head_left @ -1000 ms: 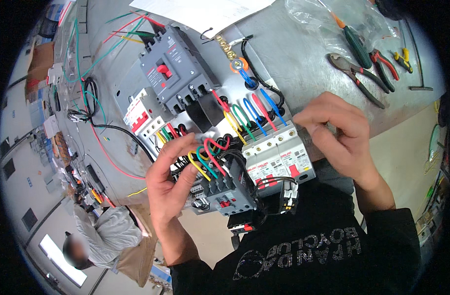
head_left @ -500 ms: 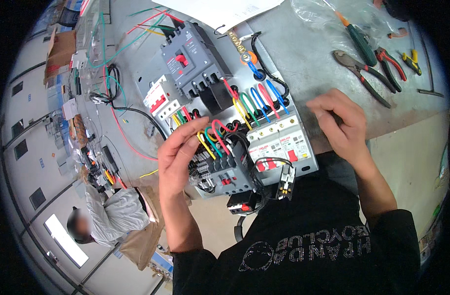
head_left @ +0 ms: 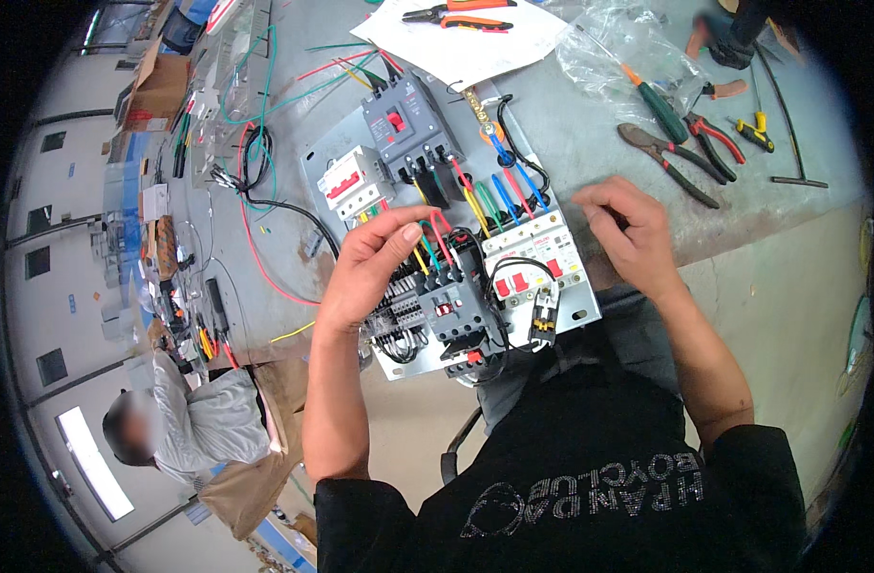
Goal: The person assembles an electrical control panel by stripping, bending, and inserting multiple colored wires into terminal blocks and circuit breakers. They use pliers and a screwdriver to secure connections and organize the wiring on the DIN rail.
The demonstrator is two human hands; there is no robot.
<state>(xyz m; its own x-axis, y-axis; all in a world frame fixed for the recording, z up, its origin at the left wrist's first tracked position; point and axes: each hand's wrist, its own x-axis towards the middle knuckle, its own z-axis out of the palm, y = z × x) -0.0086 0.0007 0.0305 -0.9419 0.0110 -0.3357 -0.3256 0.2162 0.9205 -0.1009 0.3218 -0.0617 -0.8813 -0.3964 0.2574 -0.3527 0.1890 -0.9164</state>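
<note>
A metal mounting plate (head_left: 585, 304) with wired electrical parts lies at the bench's near edge. My left hand (head_left: 365, 263) has thumb and forefinger closed at the looped wires (head_left: 440, 229) in yellow, green and red, which rise from a grey contactor (head_left: 451, 310). My right hand (head_left: 630, 234) hovers off the plate's right side, fingers curled; what they hold, if anything, is hidden. Near it sits a row of white breakers (head_left: 532, 267) with red switches, fed by coloured wires. A large grey circuit breaker (head_left: 404, 119) and a smaller white breaker (head_left: 351, 181) stand farther back.
Cutting pliers (head_left: 671, 162), red-handled pliers (head_left: 714, 138) and a green-handled screwdriver (head_left: 661, 110) lie at right. Orange-handled wire strippers (head_left: 466, 14) rest on white paper (head_left: 466, 53). Loose cables (head_left: 255, 167) lie at left. Another person in grey (head_left: 208, 406) is at lower left.
The view has shifted, bringing the wire strippers on the paper into sight. My left fingertips have moved slightly along the looped wires. My right hand stays curled beside the plate.
</note>
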